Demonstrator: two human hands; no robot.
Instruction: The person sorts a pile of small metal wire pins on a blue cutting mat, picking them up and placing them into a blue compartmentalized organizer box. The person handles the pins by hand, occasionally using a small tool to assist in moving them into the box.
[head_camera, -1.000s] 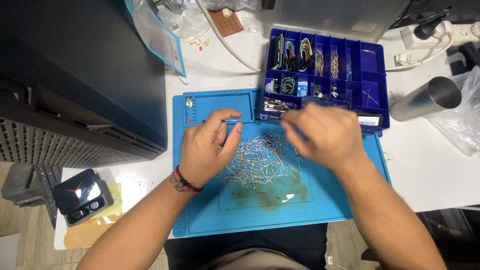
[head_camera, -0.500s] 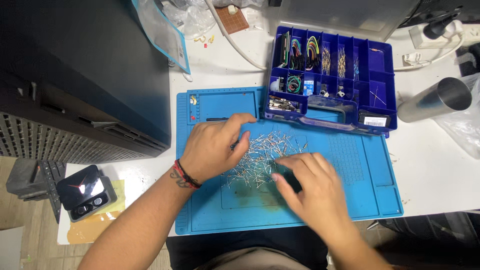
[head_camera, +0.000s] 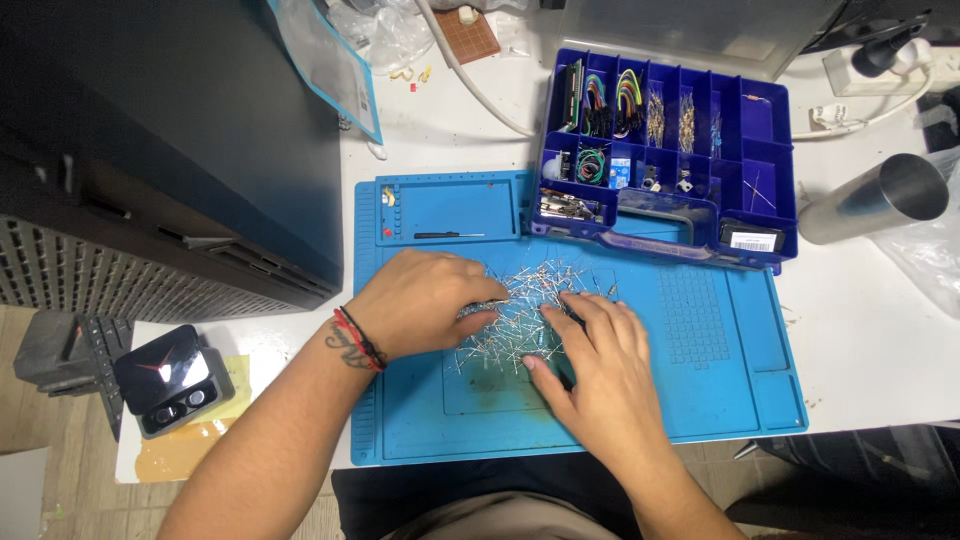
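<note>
My left hand (head_camera: 425, 300) and right hand (head_camera: 600, 365) lie flat, fingers spread, gripping nothing, on the pile of small metal parts (head_camera: 520, 315) mid-mat (head_camera: 700, 400).

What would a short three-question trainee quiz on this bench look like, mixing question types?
1. True or false: both hands rest on the pile of small metal-legged components.
2. Which hand, left hand or right hand, is on the side with the wristbands?
3. The pile lies on: A) the blue work mat B) the purple organiser box C) the steel cylinder

Key: 1 true; 2 left hand; 3 A.
</note>
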